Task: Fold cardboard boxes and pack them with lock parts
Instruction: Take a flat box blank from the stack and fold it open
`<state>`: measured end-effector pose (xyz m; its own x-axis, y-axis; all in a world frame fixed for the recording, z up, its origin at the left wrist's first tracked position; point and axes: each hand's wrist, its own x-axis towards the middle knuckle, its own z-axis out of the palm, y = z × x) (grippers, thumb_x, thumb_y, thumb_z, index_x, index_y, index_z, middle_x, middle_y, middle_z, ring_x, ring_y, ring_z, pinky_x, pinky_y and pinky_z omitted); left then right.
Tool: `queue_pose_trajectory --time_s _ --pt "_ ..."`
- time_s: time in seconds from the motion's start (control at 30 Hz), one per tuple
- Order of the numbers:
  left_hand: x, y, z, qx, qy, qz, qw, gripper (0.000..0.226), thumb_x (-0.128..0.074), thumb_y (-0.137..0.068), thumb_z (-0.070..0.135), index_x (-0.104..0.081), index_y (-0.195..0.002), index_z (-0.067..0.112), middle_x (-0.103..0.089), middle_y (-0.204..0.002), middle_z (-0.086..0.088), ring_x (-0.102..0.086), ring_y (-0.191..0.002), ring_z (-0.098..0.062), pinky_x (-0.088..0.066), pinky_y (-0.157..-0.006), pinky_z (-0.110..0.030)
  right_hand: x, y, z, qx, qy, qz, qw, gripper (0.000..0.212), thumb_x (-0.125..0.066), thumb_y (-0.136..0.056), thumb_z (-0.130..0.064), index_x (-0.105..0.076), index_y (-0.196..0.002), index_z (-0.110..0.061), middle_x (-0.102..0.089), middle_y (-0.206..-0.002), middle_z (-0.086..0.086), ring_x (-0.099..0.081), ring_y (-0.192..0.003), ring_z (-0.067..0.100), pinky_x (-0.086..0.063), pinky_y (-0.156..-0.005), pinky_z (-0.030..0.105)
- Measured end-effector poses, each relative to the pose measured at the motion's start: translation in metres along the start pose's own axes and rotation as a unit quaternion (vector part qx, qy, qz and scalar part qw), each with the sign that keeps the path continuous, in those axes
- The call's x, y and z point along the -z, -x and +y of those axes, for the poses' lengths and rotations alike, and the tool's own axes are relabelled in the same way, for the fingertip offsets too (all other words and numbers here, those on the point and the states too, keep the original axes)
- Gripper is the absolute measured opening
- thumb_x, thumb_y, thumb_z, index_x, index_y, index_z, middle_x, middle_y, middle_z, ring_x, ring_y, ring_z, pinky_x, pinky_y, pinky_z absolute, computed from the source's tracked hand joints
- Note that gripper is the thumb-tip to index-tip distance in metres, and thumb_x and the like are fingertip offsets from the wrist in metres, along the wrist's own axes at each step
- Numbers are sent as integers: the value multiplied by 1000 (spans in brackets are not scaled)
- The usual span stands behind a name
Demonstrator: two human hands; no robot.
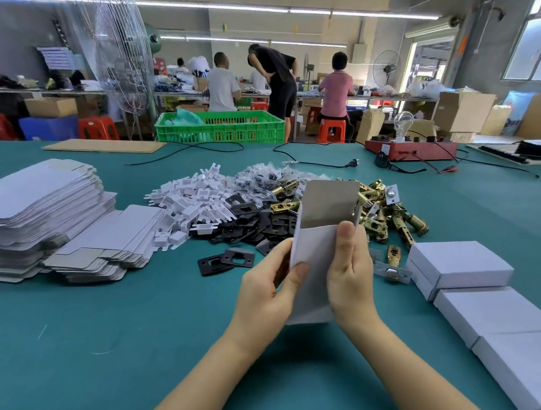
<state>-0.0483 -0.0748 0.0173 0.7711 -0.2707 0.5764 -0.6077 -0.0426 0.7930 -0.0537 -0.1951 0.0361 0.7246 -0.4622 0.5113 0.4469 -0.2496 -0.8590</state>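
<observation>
1. Cardboard box (315, 257), half-formed with its top flap up, is held above the green table (90, 336) in front of the heaped lock parts (295, 206).
2. Left hand (269, 289) grips its left edge; right hand (351, 276) pinches the right side.
3. Squeezing unevenly could crease a panel or let the sleeve collapse flat.

bare table (122, 338) lies nearside; flat boxes (35, 215) left, closed boxes (482, 296) right.
</observation>
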Motion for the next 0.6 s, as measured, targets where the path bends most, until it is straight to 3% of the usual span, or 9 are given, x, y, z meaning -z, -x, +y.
queue_pose_trajectory --time_s 0.07,0.13,0.27,0.33,0.47,0.53,0.6 --pt "1 -1 -2 3 2 -10 1000 33 -55 -94 30 -53 -125 42 -68 -116 19 -64 -109 -4 -53 -93 -35 1 -1 3 23 0 1 1000 82 -28 -77 -84 -43 -89 -5 -46 -67 -11 -43 -59 0 -36 -55 16" --pt "2 -1 -5 4 12 -12 1000 45 -55 -94 29 -46 -137 39 -69 -118 11 -65 -109 -12 -52 -95 -44 1 -1 4 34 5 -12 999 73 -27 -85 -76 -44 -91 -5 -51 -70 -15 -44 -60 -5 -37 -57 13" --pt "8 -3 -5 -26 14 -6 1000 69 -54 -95 26 -19 -137 68 -70 -117 11 -69 -103 -15 -55 -92 -37 -3 0 4 0 -28 -43 999 36 -27 -96 -47 -39 -83 -15 -48 -68 -24 -39 -61 -5 -36 -60 11" --pt "10 -4 -8 -29 10 -20 999 70 -53 -95 27 -17 -137 71 -70 -117 18 -69 -101 -11 -55 -89 -29 -3 0 3 -17 -54 -55 997 38 -26 -94 -49 -41 -87 -15 -47 -71 -20 -41 -66 -1 -39 -65 16" --pt "13 -7 -10 -19 27 -40 999 69 -52 -95 26 -21 -136 72 -69 -118 19 -67 -106 -8 -53 -88 -21 -1 0 -2 -56 -94 -96 989 41 -25 -91 -58 -45 -100 -23 -54 -105 16 -53 -88 24 -48 -87 42" --pt "13 -8 -8 -13 35 -38 999 68 -52 -95 25 -23 -135 72 -69 -118 17 -65 -110 -7 -52 -89 -18 0 0 -4 -78 -116 -111 984 42 -24 -91 -64 -51 -103 -33 -59 -113 13 -59 -101 25 -51 -90 36" --pt "14 -8 -7 -10 42 -36 998 67 -53 -94 26 -25 -135 71 -70 -116 17 -65 -110 -7 -51 -89 -18 0 0 -6 -111 -135 -123 977 52 -25 -89 -71 -57 -113 -37 -68 -111 -2 -63 -105 12 -52 -91 25"
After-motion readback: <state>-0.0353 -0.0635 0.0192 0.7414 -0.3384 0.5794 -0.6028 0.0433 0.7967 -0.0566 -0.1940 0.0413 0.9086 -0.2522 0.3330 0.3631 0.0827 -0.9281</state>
